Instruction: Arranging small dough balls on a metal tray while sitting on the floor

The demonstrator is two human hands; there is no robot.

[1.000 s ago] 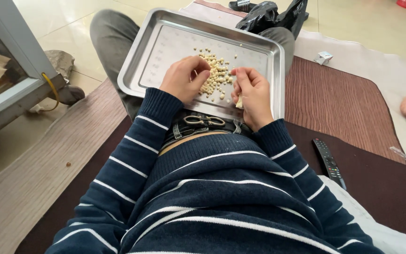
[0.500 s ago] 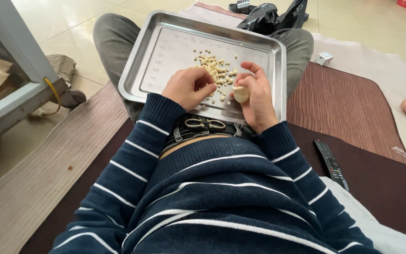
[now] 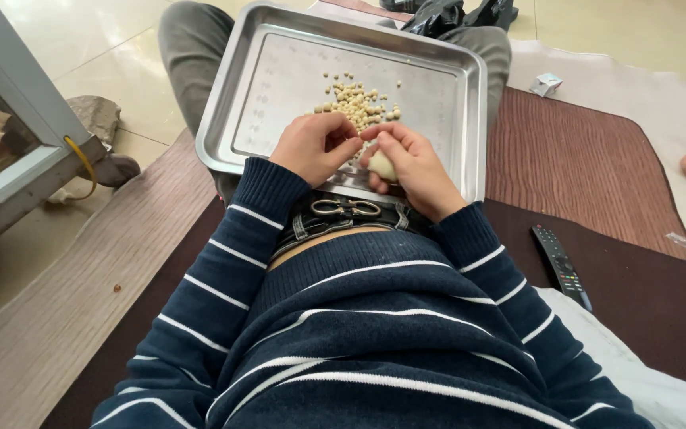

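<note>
Tray (image 3: pixel 470 119): brushed metal on your lap, smooth, with a dull sheen and brighter rolled rim.
Seeds (image 3: pixel 359 102): small pale kernels heaped in your tray, matt and dry-looking.
Pale piece (image 3: pixel 383 166): smooth, cream-coloured, faintly glossy, held in the fingers (image 3: pixel 375 141) of your right hand (image 3: pixel 410 167).
Sweater (image 3: pixel 375 334): your navy knit cloth with white stripes, soft and ribbed.
Belt buckle (image 3: pixel 347 208): polished metal.
Mat (image 3: pixel 589 159): brown woven cloth, finely ridged.
Remote control (image 3: pixel 559 262): black matt plastic.
Floor (image 3: pixel 81 32): glossy pale tiles.
</note>
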